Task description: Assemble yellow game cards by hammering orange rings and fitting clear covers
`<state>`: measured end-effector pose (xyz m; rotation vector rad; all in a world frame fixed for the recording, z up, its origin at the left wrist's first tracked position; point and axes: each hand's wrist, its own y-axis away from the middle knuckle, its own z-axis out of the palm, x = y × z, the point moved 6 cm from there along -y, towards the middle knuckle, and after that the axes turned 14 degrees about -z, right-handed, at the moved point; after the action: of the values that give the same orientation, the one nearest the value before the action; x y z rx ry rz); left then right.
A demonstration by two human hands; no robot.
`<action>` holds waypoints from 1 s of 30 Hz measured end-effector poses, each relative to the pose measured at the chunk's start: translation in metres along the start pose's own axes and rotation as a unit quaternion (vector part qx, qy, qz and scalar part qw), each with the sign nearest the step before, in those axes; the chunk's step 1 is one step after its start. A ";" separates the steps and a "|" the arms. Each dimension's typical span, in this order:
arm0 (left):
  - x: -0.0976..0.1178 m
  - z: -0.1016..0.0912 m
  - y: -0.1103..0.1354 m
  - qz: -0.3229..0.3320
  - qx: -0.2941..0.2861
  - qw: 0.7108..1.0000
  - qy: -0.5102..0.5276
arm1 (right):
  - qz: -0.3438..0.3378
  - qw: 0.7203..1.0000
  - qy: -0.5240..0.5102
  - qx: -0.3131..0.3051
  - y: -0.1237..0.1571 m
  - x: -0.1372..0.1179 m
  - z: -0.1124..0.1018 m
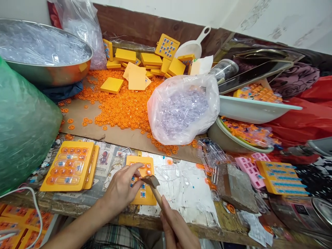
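My right hand (177,224) grips the wooden handle of a small hammer (150,181). The hammer's dark metal head is over a yellow plastic panel (147,199) at the table's front edge. My left hand (120,186) is on that panel's left side, thumb and index finger brought together beside the hammer head. Whatever lies between those fingertips is hidden or too small to name. Orange square pieces and small blue-marked pieces sit in the panel, partly covered by the hand and hammer. To the left, yellow panels (68,166) fitted with orange pieces lie stacked.
Loose orange pieces (121,107) spread across cardboard behind. A plastic bag (160,128) of clear pieces stands on them, with yellow panels (126,55) piled farther back. At right are a stone block (240,186) and bowls (254,109). A green bag (23,131) bulges in from the left.
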<state>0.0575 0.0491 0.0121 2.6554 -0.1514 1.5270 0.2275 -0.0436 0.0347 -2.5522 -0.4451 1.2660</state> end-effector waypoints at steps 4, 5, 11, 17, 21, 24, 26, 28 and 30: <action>0.002 -0.009 -0.007 -0.025 -0.001 0.999 0.022 | 0.062 0.994 -0.038 0.076 0.009 0.020 -0.003; 0.006 -0.014 -0.014 -0.023 0.013 0.999 0.018 | 0.093 0.990 -0.050 0.099 0.012 0.027 -0.003; 0.024 -0.014 -0.097 0.013 0.094 0.991 -0.097 | 0.249 0.951 -0.098 0.153 0.018 0.055 0.001; 0.016 0.010 -0.149 -0.014 0.053 0.989 -0.137 | 0.303 0.926 -0.141 0.177 0.025 0.061 0.003; 0.012 0.013 -0.143 -0.011 0.008 0.990 -0.140 | 0.316 0.915 -0.176 0.177 0.029 0.064 0.006; 0.010 0.014 -0.139 -0.013 0.005 0.990 -0.143 | 0.324 0.911 -0.181 0.178 0.029 0.066 0.008; 0.011 0.015 -0.136 -0.014 0.008 0.989 -0.146 | 0.323 0.913 -0.177 0.175 0.028 0.066 0.008; 0.014 0.014 -0.128 -0.010 0.006 0.989 -0.145 | 0.320 0.916 -0.173 0.170 0.029 0.066 0.008; 0.017 0.009 -0.108 -0.002 0.001 0.990 -0.141 | 0.311 0.922 -0.162 0.164 0.031 0.067 0.007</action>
<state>0.0875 0.1547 0.0206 2.8570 -0.1609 1.1435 0.2652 -0.0455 -0.0291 -2.2601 0.5380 1.7959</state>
